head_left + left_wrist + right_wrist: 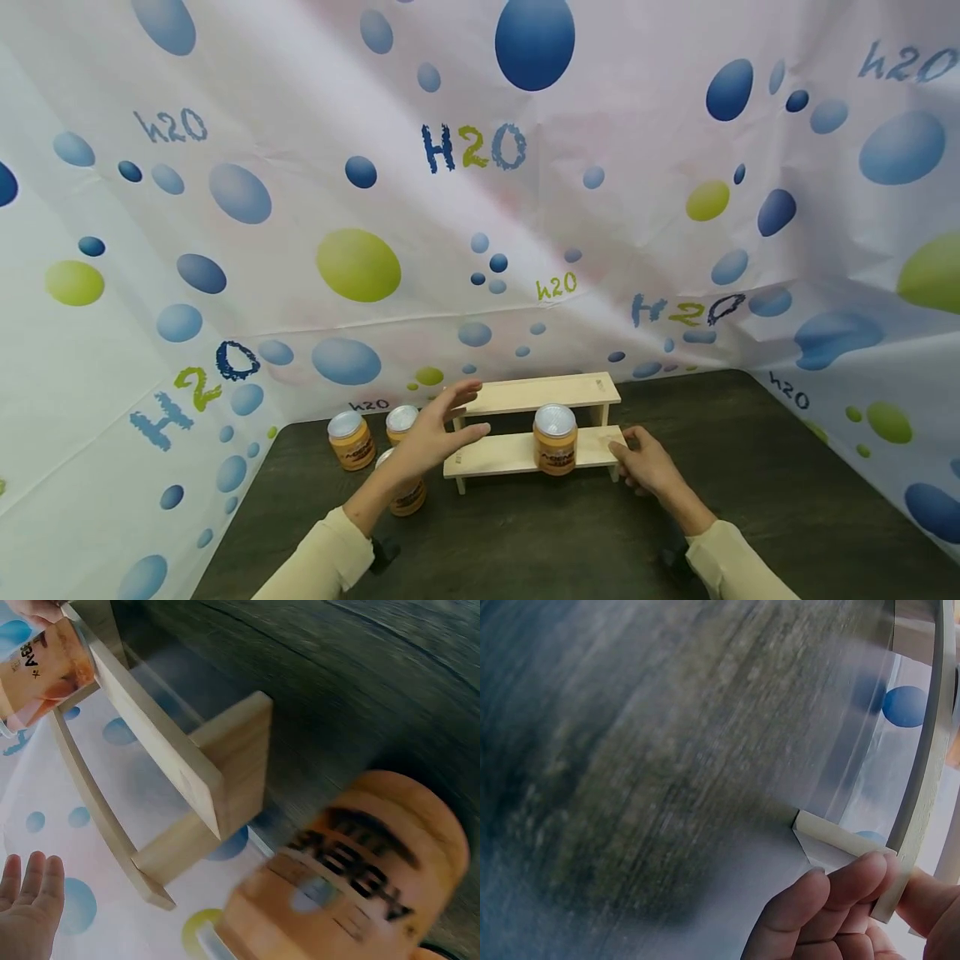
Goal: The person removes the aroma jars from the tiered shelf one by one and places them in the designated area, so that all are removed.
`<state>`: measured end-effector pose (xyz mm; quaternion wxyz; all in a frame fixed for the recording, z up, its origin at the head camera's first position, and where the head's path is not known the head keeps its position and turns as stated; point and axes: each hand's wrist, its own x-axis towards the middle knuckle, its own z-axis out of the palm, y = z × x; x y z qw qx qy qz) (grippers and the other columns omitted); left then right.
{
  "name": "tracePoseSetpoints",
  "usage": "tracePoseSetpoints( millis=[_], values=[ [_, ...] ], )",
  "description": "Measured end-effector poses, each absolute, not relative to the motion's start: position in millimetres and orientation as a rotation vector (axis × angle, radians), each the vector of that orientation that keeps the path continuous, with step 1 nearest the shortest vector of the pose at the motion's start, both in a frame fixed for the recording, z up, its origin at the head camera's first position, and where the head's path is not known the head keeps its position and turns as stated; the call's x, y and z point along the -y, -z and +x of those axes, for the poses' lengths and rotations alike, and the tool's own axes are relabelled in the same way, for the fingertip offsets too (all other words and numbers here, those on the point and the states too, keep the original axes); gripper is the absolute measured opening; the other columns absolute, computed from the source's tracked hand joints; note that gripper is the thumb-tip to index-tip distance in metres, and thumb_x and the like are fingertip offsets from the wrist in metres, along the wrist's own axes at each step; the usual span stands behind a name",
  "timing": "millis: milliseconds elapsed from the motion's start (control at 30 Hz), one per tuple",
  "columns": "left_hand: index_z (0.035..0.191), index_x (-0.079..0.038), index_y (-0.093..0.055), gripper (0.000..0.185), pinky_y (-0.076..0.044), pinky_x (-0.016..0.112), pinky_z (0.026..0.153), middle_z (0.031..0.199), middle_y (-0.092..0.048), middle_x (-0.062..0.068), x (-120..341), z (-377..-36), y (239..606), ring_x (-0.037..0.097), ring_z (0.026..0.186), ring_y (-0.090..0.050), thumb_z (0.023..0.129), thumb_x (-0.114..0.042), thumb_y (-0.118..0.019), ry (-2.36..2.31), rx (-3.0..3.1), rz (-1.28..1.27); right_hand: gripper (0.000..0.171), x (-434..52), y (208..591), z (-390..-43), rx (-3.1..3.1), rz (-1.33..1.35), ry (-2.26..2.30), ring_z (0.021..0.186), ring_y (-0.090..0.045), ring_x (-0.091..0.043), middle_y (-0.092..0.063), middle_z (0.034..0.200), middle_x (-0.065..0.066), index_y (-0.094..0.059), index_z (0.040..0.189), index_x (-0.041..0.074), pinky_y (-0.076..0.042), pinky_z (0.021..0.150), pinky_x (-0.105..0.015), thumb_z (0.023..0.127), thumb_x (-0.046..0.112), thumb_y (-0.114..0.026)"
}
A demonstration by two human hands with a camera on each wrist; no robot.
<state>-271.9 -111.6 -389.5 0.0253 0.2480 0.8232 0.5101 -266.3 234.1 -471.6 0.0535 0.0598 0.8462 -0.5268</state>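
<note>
A backdrop sheet printed with blue and green spots and "H2O" lettering is hung behind and to both sides of the work area. A dark wood-grain table is seen beneath it. A 2-tier pale wooden shelf is stood on the table near the rear, its lower step toward the person. 1 orange jar with a silver lid is stood upright on the lower step, right of centre. 3 further jars of the same kind are grouped on the table just left of the shelf; the nearest of them is partly hidden behind the left forearm. The left hand is held at the left end of the shelf with fingers extended and spread; nothing is grasped, and contact with the wood cannot be confirmed. In the left wrist view the fingertips are seen straight and apart from the shelf, and a blurred jar is close to the lens. The right hand is placed at the right end of the lower step. In the right wrist view its fingers are curled round the corner of the wooden board, with the thumb on the other side, so the shelf is gripped there. Cream sleeves are worn on both arms.
</note>
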Motion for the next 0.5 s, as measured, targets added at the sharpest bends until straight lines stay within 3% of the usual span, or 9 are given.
tracePoseSetpoints(
  millis=[500],
  values=[
    [0.156, -0.015, -0.034, 0.071, -0.037, 0.049, 0.118, 0.159, -0.036, 0.014, 62, -278, 412, 0.032, 0.146, -0.038, 0.095, -0.025, -0.07, -1.537, -2.398, 0.914, 0.038, -233, 474, -267, -2.565, 0.193, 1.614, 0.057, -0.054, -0.017, -0.058, 0.069, -0.005, -0.045, 0.131, 0.0, -0.045, 0.049, -0.03, 0.104, 0.025, -0.052]
  ],
)
